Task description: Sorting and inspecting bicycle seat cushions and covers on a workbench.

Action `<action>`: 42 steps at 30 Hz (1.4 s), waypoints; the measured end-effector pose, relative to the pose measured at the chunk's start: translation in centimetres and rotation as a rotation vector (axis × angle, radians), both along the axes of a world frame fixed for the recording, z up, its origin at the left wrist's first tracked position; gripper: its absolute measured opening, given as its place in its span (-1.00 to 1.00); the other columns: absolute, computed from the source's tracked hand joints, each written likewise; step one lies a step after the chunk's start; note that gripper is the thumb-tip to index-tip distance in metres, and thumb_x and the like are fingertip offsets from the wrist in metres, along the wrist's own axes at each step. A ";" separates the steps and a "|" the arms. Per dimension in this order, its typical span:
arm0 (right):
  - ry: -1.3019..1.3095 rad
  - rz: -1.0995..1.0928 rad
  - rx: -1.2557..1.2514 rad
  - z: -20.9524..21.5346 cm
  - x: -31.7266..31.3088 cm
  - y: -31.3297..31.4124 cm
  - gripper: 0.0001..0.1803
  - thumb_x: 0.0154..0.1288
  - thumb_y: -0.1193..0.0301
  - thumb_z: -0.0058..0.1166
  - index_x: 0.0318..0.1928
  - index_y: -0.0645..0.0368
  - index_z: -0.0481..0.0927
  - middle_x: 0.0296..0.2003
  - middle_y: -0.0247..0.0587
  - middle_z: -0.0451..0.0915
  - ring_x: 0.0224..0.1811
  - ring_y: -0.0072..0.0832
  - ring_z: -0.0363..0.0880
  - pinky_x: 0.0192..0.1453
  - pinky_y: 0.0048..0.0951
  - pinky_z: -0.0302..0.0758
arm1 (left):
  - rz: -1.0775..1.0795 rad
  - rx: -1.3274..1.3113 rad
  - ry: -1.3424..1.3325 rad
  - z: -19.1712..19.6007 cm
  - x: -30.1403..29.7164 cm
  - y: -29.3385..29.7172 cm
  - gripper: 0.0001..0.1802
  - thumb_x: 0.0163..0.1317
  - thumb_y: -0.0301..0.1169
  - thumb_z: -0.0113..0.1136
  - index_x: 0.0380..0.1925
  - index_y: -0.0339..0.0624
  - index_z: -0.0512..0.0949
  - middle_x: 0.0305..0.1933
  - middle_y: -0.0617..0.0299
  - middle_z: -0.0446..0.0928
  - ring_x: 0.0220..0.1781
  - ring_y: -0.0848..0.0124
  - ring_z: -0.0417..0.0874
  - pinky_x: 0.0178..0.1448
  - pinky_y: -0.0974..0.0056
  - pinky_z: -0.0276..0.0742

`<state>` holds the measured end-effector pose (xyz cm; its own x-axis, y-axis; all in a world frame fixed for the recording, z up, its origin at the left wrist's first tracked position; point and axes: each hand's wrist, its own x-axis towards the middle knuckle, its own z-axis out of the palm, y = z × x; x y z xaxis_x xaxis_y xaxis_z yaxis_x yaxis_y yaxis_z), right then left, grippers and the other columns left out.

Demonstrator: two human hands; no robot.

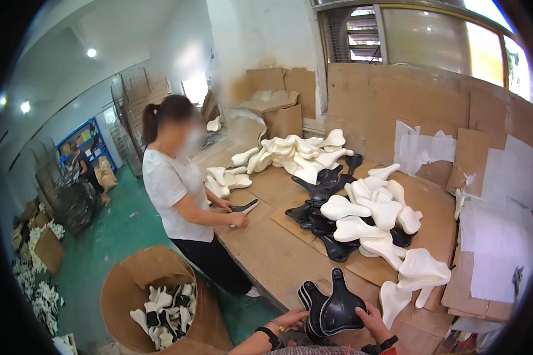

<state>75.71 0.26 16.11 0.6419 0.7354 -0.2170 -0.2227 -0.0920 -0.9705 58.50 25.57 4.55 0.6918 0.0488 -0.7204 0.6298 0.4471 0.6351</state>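
While both hands grip it from either side at the bench's (278,260) near edge, the left hand (289,319) and the right hand (374,321) closed on its flanks, the black saddle shell (333,307) looks stiff, light and smooth, best held by its wide rear. Beyond lie white foam pads (373,222). A round cardboard bin (160,296) on the floor holds mixed black and white pieces.

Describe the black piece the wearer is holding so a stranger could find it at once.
Start at the long brown table and go to its near edge. There the left hand and right hand hold a black saddle shell. Unlike the white pieces beside it, it is glossy black, and the only one held up.
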 end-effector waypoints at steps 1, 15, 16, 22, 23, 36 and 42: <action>0.039 0.010 -0.005 0.1 0.0 0.0 -0.54 0.25 0.30 0.11 0.10 0.30 0.47 -0.11 -0.28 0.56 -0.08 -0.56 0.47 0.05 -0.52 0.39 | -0.019 -0.077 0.010 -0.2 0.0 0.1 -0.53 0.15 -0.05 0.15 0.01 0.03 0.39 -0.16 0.39 0.48 -0.28 0.47 0.53 -0.16 0.29 0.40; -0.044 0.274 0.004 4.2 -1.8 3.5 -0.43 0.21 0.36 0.13 0.21 0.26 0.32 0.04 -0.22 0.47 0.07 -0.47 0.40 0.20 -0.41 0.31 | 0.312 -0.172 -0.241 1.5 -3.7 -2.5 -0.16 0.06 -0.29 0.19 0.32 -0.15 0.04 -0.01 0.15 0.45 -0.09 0.30 0.58 0.01 0.14 0.52; -0.038 0.279 -0.003 5.0 -2.3 4.4 -0.43 0.21 0.36 0.13 0.21 0.26 0.32 0.04 -0.22 0.47 0.07 -0.47 0.40 0.20 -0.41 0.31 | 0.437 -0.212 -0.307 1.0 -5.0 -2.9 -0.26 0.08 -0.30 0.20 0.27 -0.18 0.16 0.10 0.15 0.46 0.03 0.25 0.57 0.10 0.07 0.49; -0.230 0.585 0.221 7.9 -6.0 9.2 -0.32 0.22 0.29 0.15 0.30 0.14 0.19 0.13 -0.15 0.39 0.09 -0.36 0.41 0.15 -0.28 0.38 | 1.019 -0.201 -0.667 3.9 -10.6 -0.3 -0.49 0.25 -0.17 0.04 0.16 -0.14 0.36 0.16 0.24 0.45 0.15 0.29 0.48 0.30 0.14 0.32; -0.261 0.612 0.182 7.5 -5.5 9.6 -0.32 0.22 0.27 0.15 0.30 0.14 0.20 0.12 -0.14 0.39 0.08 -0.34 0.42 0.14 -0.30 0.39 | 1.096 -0.122 -0.747 6.6 -10.5 1.7 -0.50 0.28 -0.12 -0.03 0.16 -0.12 0.36 0.16 0.24 0.45 0.16 0.28 0.47 0.31 0.17 0.31; -1.067 -0.121 -0.695 -1.7 5.9 -4.6 -0.34 -0.04 0.27 0.29 0.10 0.22 0.40 0.01 0.05 0.44 0.10 -0.03 0.34 0.18 -0.17 0.33 | 1.594 -0.162 -0.631 6.5 -15.2 11.6 -0.44 0.20 -0.22 0.11 0.10 -0.33 0.24 -0.04 -0.07 0.48 -0.10 0.03 0.56 0.03 0.00 0.56; -0.881 -0.463 -0.780 -6.9 4.2 -8.0 -0.20 -0.08 0.30 0.33 0.21 0.20 0.27 0.24 0.18 0.14 0.28 0.04 0.16 0.34 -0.18 0.19 | 1.057 -0.236 -0.334 4.5 -2.9 5.3 -0.85 0.16 -0.36 0.16 -0.28 -0.13 0.49 -0.28 0.15 0.57 -0.28 0.19 0.59 -0.13 0.15 0.54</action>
<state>79.87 -7.70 9.19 0.9517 0.2733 0.1401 0.3053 -0.7921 -0.5286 55.55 30.86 9.01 0.5441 0.6101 -0.5760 -0.3200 0.7855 0.5298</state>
